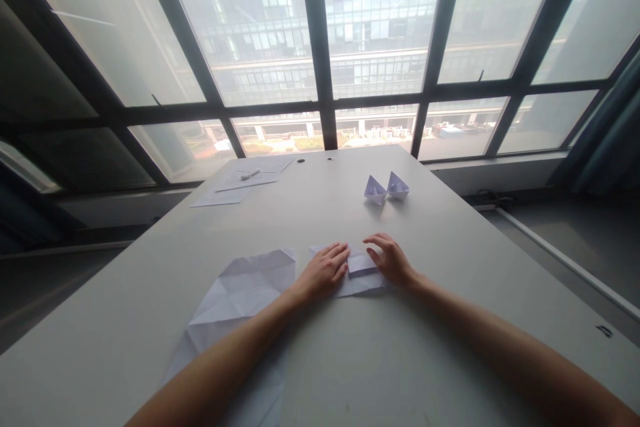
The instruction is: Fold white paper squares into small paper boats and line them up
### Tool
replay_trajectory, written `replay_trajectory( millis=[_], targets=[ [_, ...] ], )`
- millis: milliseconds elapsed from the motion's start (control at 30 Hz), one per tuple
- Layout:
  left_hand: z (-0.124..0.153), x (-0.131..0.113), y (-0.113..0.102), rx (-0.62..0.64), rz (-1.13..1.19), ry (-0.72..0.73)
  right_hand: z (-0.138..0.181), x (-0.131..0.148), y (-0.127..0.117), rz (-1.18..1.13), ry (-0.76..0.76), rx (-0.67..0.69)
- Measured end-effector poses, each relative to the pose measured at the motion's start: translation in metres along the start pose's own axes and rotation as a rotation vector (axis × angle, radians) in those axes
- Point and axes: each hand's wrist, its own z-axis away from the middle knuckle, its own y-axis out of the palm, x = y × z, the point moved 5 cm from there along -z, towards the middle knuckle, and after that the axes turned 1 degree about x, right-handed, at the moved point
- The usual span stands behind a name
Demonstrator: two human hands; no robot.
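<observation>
My left hand (324, 271) lies flat, fingers stretched out, pressing on a partly folded white paper (361, 273) on the grey table (450, 320). My right hand (389, 257) rests at the paper's right side, fingers curved, its thumb and fingertips touching a folded flap. A larger creased white sheet (240, 297) lies unfolded just left of my left forearm. Two small folded paper boats (386, 188) stand further back on the table, right of centre.
Loose white sheets (235, 185) with a small white object (250, 174) on them lie at the far left corner. Two dark holes (301, 161) mark the table's far edge. Large windows stand behind the table.
</observation>
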Motion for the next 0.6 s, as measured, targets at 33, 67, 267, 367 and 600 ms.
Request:
replay_trajectory(
  millis=[33, 67, 267, 367, 600],
  targets=[
    [-0.0001, 0.0002, 0.0, -0.001, 0.002, -0.001, -0.0001, -0.0009, 0.0008, 0.022, 0.001, 0.017],
    [-0.0001, 0.0005, 0.0001, -0.003, 0.003, -0.001, 0.0001, -0.0015, 0.0022, 0.042, -0.001, 0.045],
    [0.0006, 0.0009, 0.0007, 0.0, 0.0, -0.005, 0.0039, -0.0024, 0.0099, 0.133, -0.01, 0.18],
    [0.0008, 0.0004, 0.0011, -0.003, 0.0, 0.006, 0.0043, -0.0021, 0.0097, 0.135, -0.01, 0.178],
    [0.0001, 0.0006, 0.0008, 0.001, -0.002, 0.009, 0.0041, -0.0019, 0.0107, 0.155, -0.019, 0.188]
  ],
)
